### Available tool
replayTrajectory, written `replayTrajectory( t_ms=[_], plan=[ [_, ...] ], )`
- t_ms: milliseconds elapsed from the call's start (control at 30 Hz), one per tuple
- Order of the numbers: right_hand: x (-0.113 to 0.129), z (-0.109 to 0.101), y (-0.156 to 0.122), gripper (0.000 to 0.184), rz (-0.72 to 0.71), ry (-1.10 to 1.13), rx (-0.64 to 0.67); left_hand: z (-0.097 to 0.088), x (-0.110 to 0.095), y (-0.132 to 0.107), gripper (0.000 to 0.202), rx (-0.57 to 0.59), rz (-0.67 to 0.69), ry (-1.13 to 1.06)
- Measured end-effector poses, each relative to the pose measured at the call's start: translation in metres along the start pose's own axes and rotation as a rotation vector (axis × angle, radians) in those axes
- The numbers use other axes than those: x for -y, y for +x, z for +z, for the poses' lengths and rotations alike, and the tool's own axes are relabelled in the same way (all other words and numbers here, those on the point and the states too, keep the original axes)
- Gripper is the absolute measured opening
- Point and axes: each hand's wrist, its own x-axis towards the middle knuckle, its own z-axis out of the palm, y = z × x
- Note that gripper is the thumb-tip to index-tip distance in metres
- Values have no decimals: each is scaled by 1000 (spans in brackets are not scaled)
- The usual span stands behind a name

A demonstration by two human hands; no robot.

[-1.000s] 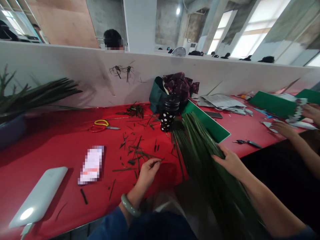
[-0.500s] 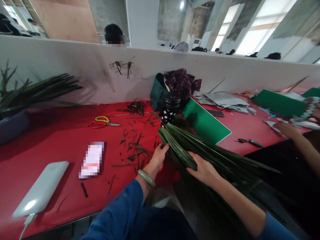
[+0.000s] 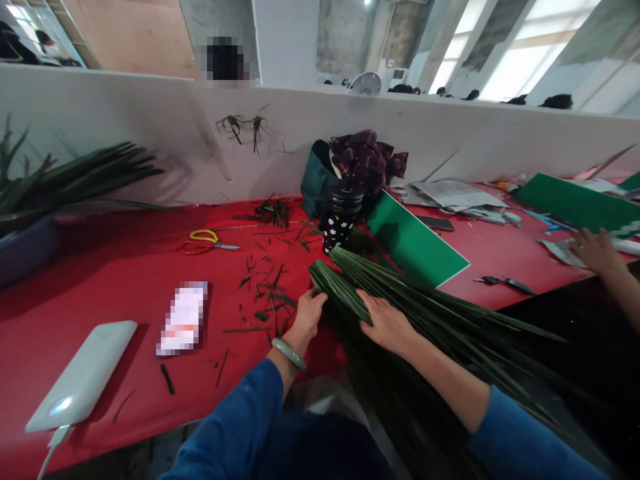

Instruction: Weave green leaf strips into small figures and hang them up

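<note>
My left hand (image 3: 311, 312), with a pale green bangle (image 3: 289, 353) at its wrist, pinches the near edge of a bundle of long green palm leaves (image 3: 338, 285) close to its tips. Farther along the same bundle, my right hand (image 3: 387, 325) grips it with the fingers on top and the thumb underneath. A second bunch of palm leaves (image 3: 425, 293) lies just beyond, fanning out toward the lower right over the table edge. Leaf scraps (image 3: 273, 293) are scattered left of my hands. Behind the tips stands a black flowered cup (image 3: 339, 223).
Yellow-and-red scissors (image 3: 207, 241), a phone (image 3: 184, 319) and a white power bank (image 3: 83, 377) lie on the red table (image 3: 115, 267). A green board (image 3: 420, 243) leans by a dark bag (image 3: 317, 180). At right, another person's hand (image 3: 597, 252) is near paper.
Both my hands have shifted slightly left with the held palm leaves, and the right hand sits a little nearer the tips. The other person's hand at right has moved.
</note>
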Motion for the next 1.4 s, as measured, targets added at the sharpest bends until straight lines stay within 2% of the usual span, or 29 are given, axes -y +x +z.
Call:
replayTrajectory(
  t_ms=[167,433,567,667,933,1133,1267,1400],
  plan=[
    [1,-2,8,55,22,7,-16,-4,0,2,17,56,-27,39],
    [6,6,17,75,-55,83,2,-2,-1,0,37,37,-112,-42],
    [-1,9,21,69,-77,170,45,-3,-8,0,36,124,-226,-100],
    [-6,8,23,66,-97,245,59,-6,-12,3,32,125,-302,-159],
    [-2,3,27,58,-94,375,96,-15,-12,0,30,230,-321,-318],
    [0,0,30,52,-111,398,68,-19,-15,-1,26,198,-251,-299],
    [0,4,32,52,-100,379,45,-21,-17,-1,22,86,-212,-176],
    [1,7,34,49,-96,368,8,-23,-15,1,16,-31,-113,-116]
  ],
)
